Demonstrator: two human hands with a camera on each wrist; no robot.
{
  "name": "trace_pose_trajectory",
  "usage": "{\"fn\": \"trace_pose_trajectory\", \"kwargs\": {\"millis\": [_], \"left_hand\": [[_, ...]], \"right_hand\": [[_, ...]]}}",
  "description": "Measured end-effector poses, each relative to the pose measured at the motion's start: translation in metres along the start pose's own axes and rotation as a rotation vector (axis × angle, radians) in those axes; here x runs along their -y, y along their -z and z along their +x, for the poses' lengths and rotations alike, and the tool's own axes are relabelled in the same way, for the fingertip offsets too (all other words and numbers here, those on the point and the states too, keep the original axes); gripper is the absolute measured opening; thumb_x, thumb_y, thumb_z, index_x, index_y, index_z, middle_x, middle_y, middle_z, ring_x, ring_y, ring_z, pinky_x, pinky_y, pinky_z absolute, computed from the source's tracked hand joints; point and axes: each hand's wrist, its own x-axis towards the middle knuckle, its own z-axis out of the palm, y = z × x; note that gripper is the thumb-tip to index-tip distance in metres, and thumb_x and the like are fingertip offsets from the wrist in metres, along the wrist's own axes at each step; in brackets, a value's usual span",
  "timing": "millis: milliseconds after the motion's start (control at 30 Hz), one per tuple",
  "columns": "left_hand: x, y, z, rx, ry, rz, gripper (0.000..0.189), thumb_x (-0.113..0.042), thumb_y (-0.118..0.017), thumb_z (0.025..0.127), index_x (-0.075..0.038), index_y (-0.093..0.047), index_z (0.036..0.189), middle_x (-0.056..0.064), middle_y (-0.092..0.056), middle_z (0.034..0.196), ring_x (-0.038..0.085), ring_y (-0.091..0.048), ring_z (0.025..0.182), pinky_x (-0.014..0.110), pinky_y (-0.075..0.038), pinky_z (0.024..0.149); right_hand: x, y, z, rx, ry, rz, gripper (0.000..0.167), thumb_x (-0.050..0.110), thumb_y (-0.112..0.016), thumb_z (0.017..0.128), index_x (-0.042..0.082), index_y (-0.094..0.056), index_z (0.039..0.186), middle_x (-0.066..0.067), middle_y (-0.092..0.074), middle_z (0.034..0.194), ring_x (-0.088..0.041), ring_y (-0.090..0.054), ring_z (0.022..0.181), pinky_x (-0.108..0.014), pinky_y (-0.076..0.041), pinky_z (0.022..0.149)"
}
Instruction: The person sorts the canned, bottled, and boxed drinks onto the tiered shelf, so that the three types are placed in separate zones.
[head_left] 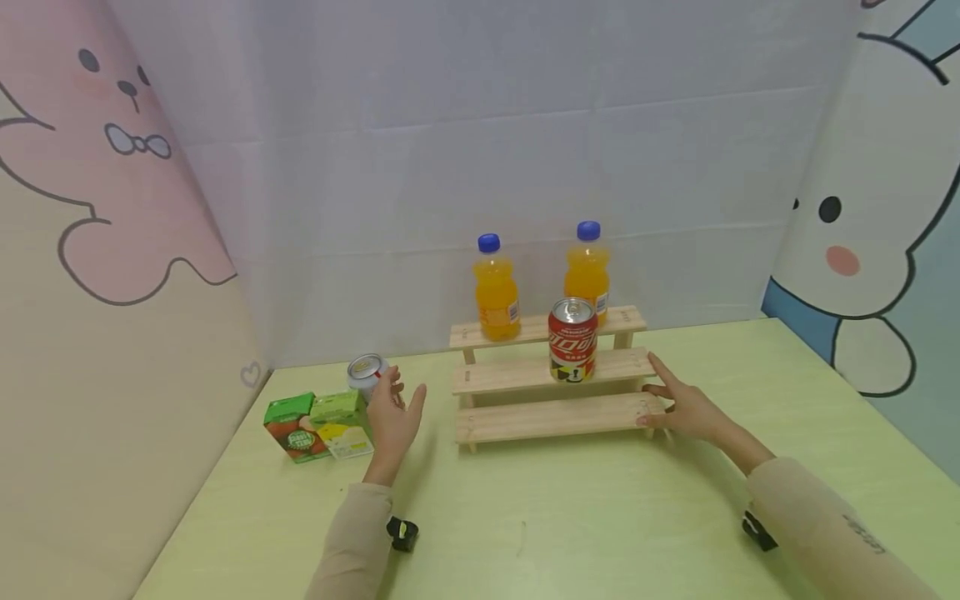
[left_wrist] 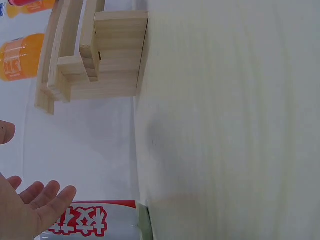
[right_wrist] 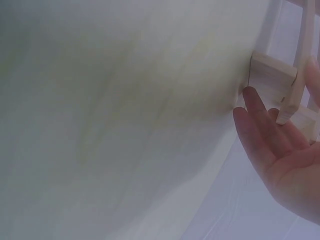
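My left hand (head_left: 393, 421) is beside a silver can (head_left: 365, 372), its thumb apart and fingers loosely spread. In the left wrist view, the fingers (left_wrist: 47, 202) overlap the can (left_wrist: 110, 220), which has red lettering; contact is unclear. At the right end of a three-step wooden rack (head_left: 551, 419), my right hand (head_left: 693, 410) holds the step ends. The right wrist view has the lower board's end (right_wrist: 290, 102) between thumb and fingers. A red cola can (head_left: 573, 346) stands on the middle step.
Two orange-drink bottles with blue caps, a left bottle (head_left: 497, 296) and a right bottle (head_left: 587, 271), stand on the top step. Two green juice boxes, one red-fronted box (head_left: 296, 433) and one yellow-fronted box (head_left: 342, 425), sit left of my left hand. A white curtain (head_left: 375, 192) hangs behind.
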Motion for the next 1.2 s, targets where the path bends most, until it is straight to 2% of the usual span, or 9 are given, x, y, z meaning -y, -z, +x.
{"fn": "trace_pose_trajectory", "kwargs": {"millis": [267, 433, 533, 733, 933, 1200], "left_hand": [[0.006, 0.011, 0.004, -0.081, -0.027, 0.047, 0.047, -0.008, -0.07, 0.077, 0.01, -0.051, 0.116, 0.024, -0.054, 0.104, 0.037, -0.053, 0.091, 0.048, -0.045, 0.078], [0.012, 0.016, 0.005, -0.087, -0.065, 0.063, 0.048, -0.007, -0.071, 0.076, 0.01, -0.051, 0.116, 0.024, -0.051, 0.101, 0.036, -0.052, 0.089, 0.047, -0.045, 0.076], [0.014, 0.02, 0.005, -0.07, -0.074, 0.053, 0.049, -0.007, -0.071, 0.076, 0.01, -0.05, 0.117, 0.024, -0.049, 0.1, 0.036, -0.056, 0.087, 0.045, -0.049, 0.074], [0.016, 0.025, 0.004, -0.035, -0.031, 0.044, 0.053, -0.007, -0.07, 0.077, 0.008, -0.046, 0.122, 0.022, -0.048, 0.104, 0.033, -0.06, 0.09, 0.043, -0.052, 0.072], [0.015, 0.029, 0.004, -0.028, -0.008, 0.059, 0.057, -0.006, -0.07, 0.076, 0.009, -0.043, 0.124, 0.023, -0.047, 0.105, 0.035, -0.06, 0.091, 0.044, -0.051, 0.073], [0.018, 0.036, 0.004, -0.037, 0.016, 0.067, 0.058, -0.004, -0.07, 0.076, 0.008, -0.041, 0.125, 0.023, -0.045, 0.104, 0.037, -0.062, 0.082, 0.045, -0.052, 0.069]], "right_hand": [[0.0, 0.001, 0.0, -0.003, 0.001, -0.011, 0.1, 0.023, -0.069, 0.081, 0.003, 0.007, 0.144, -0.032, -0.041, 0.127, -0.042, -0.061, 0.086, -0.05, -0.048, 0.078], [0.001, 0.002, 0.0, -0.005, 0.01, -0.012, 0.1, 0.022, -0.069, 0.081, 0.001, 0.006, 0.144, -0.032, -0.041, 0.126, -0.044, -0.06, 0.088, -0.05, -0.047, 0.079], [0.001, 0.001, -0.001, -0.004, 0.009, -0.002, 0.1, 0.021, -0.069, 0.081, 0.002, 0.007, 0.144, -0.033, -0.041, 0.127, -0.045, -0.059, 0.088, -0.05, -0.047, 0.079], [0.002, 0.0, -0.002, 0.001, 0.004, 0.008, 0.1, 0.021, -0.068, 0.082, 0.004, 0.008, 0.144, -0.033, -0.04, 0.127, -0.045, -0.059, 0.088, -0.049, -0.048, 0.078], [0.004, 0.0, -0.002, -0.001, 0.004, 0.002, 0.099, 0.021, -0.068, 0.082, 0.003, 0.008, 0.144, -0.033, -0.04, 0.127, -0.045, -0.059, 0.088, -0.049, -0.048, 0.078], [0.002, 0.0, -0.001, -0.002, -0.005, -0.005, 0.1, 0.022, -0.069, 0.081, 0.003, 0.007, 0.144, -0.033, -0.04, 0.127, -0.044, -0.06, 0.086, -0.049, -0.048, 0.077]]}}
